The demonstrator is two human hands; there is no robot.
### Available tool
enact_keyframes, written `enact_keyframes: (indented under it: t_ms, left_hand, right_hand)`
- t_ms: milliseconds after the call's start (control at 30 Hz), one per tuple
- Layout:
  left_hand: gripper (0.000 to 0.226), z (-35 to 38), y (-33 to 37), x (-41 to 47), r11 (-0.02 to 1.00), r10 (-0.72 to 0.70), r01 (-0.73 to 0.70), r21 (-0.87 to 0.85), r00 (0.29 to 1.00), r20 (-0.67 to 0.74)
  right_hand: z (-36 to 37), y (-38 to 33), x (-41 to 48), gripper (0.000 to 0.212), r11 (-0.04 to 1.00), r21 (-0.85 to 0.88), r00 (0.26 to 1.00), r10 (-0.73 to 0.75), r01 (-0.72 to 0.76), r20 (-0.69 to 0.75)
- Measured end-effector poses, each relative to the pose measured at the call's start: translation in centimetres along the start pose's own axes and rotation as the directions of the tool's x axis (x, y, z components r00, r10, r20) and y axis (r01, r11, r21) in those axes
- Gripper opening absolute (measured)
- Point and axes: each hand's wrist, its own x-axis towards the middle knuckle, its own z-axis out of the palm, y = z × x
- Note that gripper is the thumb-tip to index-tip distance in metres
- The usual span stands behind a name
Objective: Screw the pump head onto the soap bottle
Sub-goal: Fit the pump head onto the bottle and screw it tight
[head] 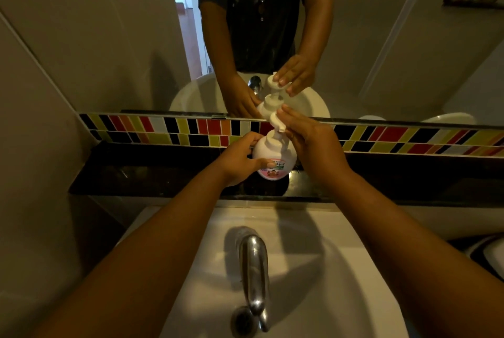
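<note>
Head view: soap bottle stood upright on dark bench behind the sink. Left hand wrapped its body; right hand, fingers extended, touched pump head. Smooth plastic, probably light, slippery (grip collar, not nozzle).

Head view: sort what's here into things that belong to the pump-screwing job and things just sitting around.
Part of the job:
soap bottle, on the dark ledge
pump head, sitting on the bottle's neck
left hand, holding the bottle
right hand, at the pump head

Just around:
faucet
sink
mirror
coloured tile strip
</note>
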Motion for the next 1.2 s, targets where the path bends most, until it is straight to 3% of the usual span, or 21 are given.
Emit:
enact_keyframes:
  t_ms: [467,667,767,833,967,1200]
  left_hand:
    - [0.047,-0.5,0.3,0.1,1.0,-0.012,0.011,0.024,0.999,0.032]
    - [0.06,-0.1,0.6,-0.2,0.999,0.007,-0.007,0.035,1.0,-0.002]
    - [0.079,0.0,0.9,-0.5,0.999,0.034,-0.034,0.007,0.999,-0.01]
    - [0.084,-0.1,0.7,-0.9,0.999,0.038,-0.039,-0.025,0.998,-0.052]
    - [0.071,-0.2,-0.1,-1.7,0.996,0.044,-0.053,-0.075,0.993,-0.113]
    - [0.055,-1.1,-1.0,-1.8,0.991,0.105,-0.115,-0.066,0.984,-0.143]
  right_hand:
    - [-0.1,0.8,0.1,0.041,0.995,0.099,1.0,-0.02,0.021,-0.004]
    - [-0.4,0.2,-0.2,0.06,0.995,0.097,0.999,0.012,-0.015,0.036]
    - [0.3,0.4,-1.4,0.076,0.973,0.174,0.984,0.162,-0.149,-0.066]
    - [1.1,1.4,-2.2,0.072,0.948,0.191,0.962,0.268,-0.255,-0.05]
    - [2.2,2.9,-3.6,0.061,0.902,0.254,0.937,0.34,-0.348,0.078]
    - [4.0,2.6,-2.9,0.047,0.853,0.365,0.918,0.396,-0.372,0.01]
